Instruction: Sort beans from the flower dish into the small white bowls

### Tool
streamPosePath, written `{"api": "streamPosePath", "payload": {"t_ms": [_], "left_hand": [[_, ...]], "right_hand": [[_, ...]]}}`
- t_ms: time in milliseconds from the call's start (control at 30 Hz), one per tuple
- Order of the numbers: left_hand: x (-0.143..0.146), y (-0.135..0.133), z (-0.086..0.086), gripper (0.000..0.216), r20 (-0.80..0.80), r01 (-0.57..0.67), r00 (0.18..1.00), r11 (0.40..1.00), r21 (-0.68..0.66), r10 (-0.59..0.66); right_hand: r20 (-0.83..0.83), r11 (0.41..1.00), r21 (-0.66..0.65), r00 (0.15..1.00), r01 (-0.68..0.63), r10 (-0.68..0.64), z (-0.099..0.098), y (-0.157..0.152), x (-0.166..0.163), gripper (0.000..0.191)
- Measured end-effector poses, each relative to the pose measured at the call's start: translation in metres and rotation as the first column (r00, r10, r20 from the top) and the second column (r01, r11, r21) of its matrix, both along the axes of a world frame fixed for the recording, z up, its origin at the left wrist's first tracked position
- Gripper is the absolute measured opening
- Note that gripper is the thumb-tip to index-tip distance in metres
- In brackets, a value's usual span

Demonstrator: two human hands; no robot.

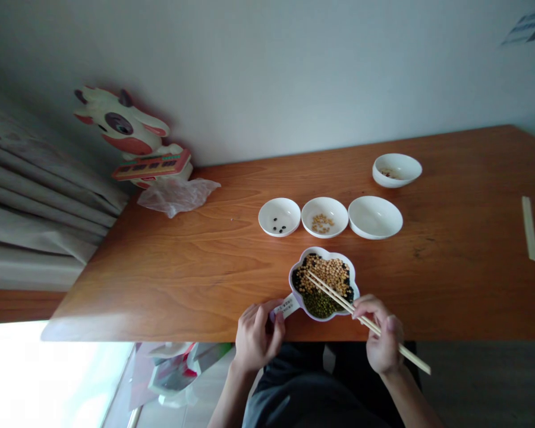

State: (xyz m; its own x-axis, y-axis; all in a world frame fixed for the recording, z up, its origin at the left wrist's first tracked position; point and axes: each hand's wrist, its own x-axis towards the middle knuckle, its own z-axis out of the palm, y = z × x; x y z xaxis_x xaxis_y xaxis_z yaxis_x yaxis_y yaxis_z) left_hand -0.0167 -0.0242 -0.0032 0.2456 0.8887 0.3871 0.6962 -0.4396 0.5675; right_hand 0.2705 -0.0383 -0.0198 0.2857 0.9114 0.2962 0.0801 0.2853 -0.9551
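My left hand (259, 334) is closed on the handle of a flower-shaped ladle-like dish (293, 279), which rests near the table's front edge. Inside the dish lie tan soybeans (332, 274), dark beans (299, 280) and green mung beans (320, 304). A pair of wooden chopsticks (408, 355) is gripped in my right hand (381, 334), their tips over the beans at the dish's left side. Whether the tips pinch a bean is too small to tell. Behind the dish stand three white bowls: the left bowl (267, 227) has several black beans, the middle bowl (307, 209) holds soybeans, and the right bowl (375, 217) shows nothing inside.
Another white bowl (397, 178) with small bits in it stands farther back on the right. A cow-shaped toy keyboard (136, 137) and a clear plastic bag (178, 195) are at the back left. A pale strip (530, 229) lies on the wooden table (182, 267) at right.
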Motion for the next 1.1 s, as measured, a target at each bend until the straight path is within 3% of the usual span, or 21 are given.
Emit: {"api": "streamPosePath", "payload": {"t_ms": [1100], "left_hand": [[0.0031,0.0021,0.0010,0.021,0.017,-0.001,1.000,1.000,-0.023,0.002]], "right_hand": [[0.115,0.999,0.014,0.993,0.035,-0.036,-0.0030,0.0076,0.0002,0.065]]}}
